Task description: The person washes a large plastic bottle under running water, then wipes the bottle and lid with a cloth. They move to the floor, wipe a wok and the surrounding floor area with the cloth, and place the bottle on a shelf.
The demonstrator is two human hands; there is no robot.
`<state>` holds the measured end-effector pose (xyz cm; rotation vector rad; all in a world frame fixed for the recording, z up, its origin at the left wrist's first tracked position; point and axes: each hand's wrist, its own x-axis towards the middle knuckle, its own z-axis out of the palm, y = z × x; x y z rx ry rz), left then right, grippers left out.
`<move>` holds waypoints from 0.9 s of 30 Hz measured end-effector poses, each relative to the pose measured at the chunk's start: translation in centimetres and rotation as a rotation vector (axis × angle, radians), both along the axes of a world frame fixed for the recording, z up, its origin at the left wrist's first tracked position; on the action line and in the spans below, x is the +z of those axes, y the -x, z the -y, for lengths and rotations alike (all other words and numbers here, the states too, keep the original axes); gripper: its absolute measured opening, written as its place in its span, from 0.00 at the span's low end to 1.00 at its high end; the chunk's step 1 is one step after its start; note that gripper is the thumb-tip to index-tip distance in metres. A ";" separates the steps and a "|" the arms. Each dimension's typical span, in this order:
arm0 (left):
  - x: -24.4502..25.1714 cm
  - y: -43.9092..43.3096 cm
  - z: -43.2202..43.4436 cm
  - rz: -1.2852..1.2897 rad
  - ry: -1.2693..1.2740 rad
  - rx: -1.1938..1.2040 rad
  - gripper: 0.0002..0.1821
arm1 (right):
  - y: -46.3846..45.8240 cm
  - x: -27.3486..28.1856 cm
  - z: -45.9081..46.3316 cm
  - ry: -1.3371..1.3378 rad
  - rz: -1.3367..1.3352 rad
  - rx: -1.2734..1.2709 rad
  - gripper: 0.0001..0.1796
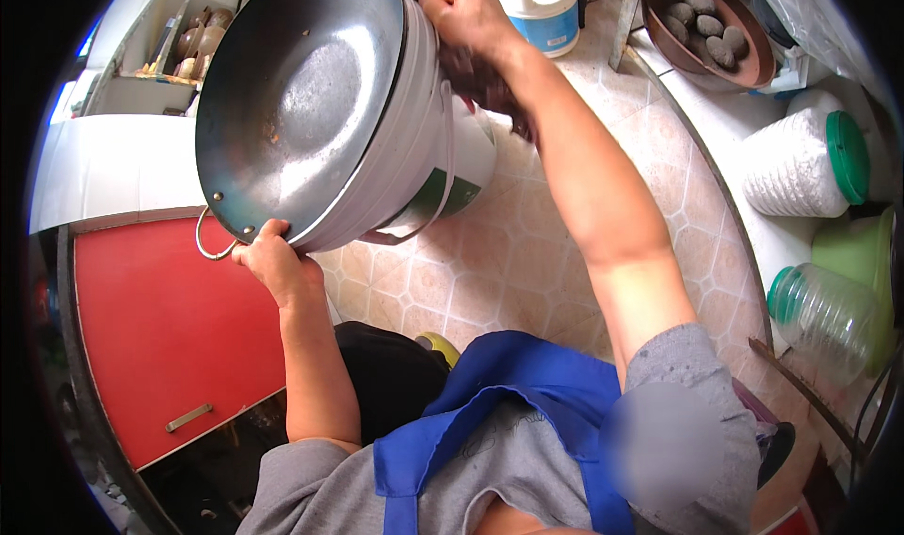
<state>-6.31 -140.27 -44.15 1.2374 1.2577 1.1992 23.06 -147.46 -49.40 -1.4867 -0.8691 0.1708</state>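
Note:
A dark metal wok rests tilted over the mouth of a white plastic bucket with a green label. Small food bits cling to its inner surface. My left hand grips the near rim of the wok, beside its metal loop handle. In my right hand is a dark brown cloth, held at the far right side of the wok and bucket rims. Part of the cloth hangs down along the bucket, below my wrist. The underside of the wok is mostly hidden.
A red cabinet door stands on the left below a white tiled counter. Behind the bucket is a white jug. At right are a brown bowl of round stones, a filled jar and a clear jar.

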 end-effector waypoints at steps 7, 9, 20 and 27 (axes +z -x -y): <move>-0.1 -0.3 0.3 -0.010 -0.045 0.050 0.21 | 8.0 -1.6 5.7 -0.104 0.359 -0.183 0.10; -0.1 0.0 0.2 -0.030 -0.028 0.016 0.23 | 10.0 -0.9 7.1 -0.085 0.388 -0.195 0.10; -0.2 1.9 -1.8 -0.016 0.000 -0.153 0.26 | 5.4 0.1 4.0 -0.202 -0.681 -0.040 0.10; 0.0 1.6 -1.2 -0.028 -0.024 -0.102 0.25 | -0.2 -1.3 -0.5 -0.209 -0.669 -0.041 0.11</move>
